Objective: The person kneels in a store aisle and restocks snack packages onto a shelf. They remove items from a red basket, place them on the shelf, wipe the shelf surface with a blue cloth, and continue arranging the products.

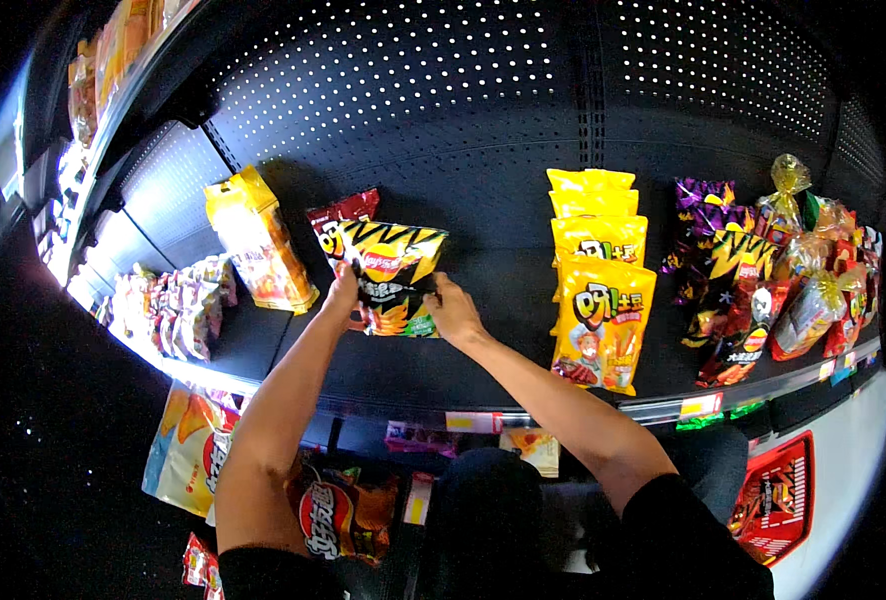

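Note:
Between my two hands is a black-and-yellow Lay's chip bag point(392, 277), held upright above the dark shelf point(488, 337). My left hand point(344, 294) grips its left edge, and my right hand point(452, 310) grips the right edge. Partly hidden behind it, a dark red snack bag point(349, 206) shows its top. Left of my hands leans a tall yellow snack pack point(259, 240). To the right, several yellow potato snack bags point(604, 322) stand in a row from front to back.
Mixed snack bags point(743, 330) crowd the shelf's right end; small packets point(177, 307) line the left. A price rail point(480, 421) edges the front. Below are a large snack bag point(188, 450), another bag point(345, 517) under my left arm, and a red basket point(780, 495) at lower right.

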### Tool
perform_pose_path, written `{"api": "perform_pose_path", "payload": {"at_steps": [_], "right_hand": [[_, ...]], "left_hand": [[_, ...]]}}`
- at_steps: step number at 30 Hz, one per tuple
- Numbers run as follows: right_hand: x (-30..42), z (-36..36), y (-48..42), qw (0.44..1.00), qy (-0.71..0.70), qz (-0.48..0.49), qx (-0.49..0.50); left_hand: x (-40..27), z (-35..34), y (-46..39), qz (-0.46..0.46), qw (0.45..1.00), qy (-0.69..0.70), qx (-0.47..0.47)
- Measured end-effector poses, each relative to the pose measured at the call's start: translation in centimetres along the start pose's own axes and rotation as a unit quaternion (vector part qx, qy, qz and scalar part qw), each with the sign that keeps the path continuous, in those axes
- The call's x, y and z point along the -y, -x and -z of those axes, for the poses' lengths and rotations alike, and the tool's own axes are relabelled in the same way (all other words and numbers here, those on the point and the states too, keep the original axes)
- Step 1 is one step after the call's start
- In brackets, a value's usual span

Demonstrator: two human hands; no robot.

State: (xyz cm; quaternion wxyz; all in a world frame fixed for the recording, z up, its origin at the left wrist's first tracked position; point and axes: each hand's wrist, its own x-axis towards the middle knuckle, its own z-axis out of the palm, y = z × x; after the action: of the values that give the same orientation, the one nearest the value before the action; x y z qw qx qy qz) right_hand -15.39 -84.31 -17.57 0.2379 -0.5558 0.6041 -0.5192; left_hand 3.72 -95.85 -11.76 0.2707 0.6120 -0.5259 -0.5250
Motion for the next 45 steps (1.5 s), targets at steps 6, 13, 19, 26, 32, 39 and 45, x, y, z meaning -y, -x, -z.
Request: {"api": "perform_pose_path", "payload": {"at_steps": [6, 13, 19, 26, 32, 39, 45], "right_hand": [[2.7, -3.9, -4.6, 0.999, 0.027, -0.023, 0.037], [-0.4, -7.1, -8.3, 0.998, -0.018, 0.001, 0.056], [-1.7, -8.1, -8.3, 0.999, -0.012, 0.021, 0.035], [-1.3, -9.5, -8.5, 0.996, -0.021, -0.005, 0.086], [-2.1, -10.0, -8.5, 0.998, -0.029, 0.001, 0.064], [-0.7, -7.4, -6.3, 0.995, -0.029, -0.01, 0.092], [0.6, -6.9, -3.9, 0.985, 0.021, -0.037, 0.169]], "left_hand": [[0.6, 4.0, -2.7, -0.008, 0.997, 0.021, -0.076], [3.7, 6.3, -9.3, 0.027, 0.993, 0.076, -0.09], [6.1, 7.2, -10.5, 0.008, 0.988, 0.14, -0.067], [6.2, 8.7, -11.7, 0.006, 0.989, 0.132, -0.062], [6.0, 8.0, -11.9, -0.043, 0.99, 0.112, -0.077], [5.2, 8.4, -10.1, -0.022, 0.993, 0.102, -0.053], [4.7, 10.3, -9.0, 0.016, 0.998, 0.038, -0.037]]}}
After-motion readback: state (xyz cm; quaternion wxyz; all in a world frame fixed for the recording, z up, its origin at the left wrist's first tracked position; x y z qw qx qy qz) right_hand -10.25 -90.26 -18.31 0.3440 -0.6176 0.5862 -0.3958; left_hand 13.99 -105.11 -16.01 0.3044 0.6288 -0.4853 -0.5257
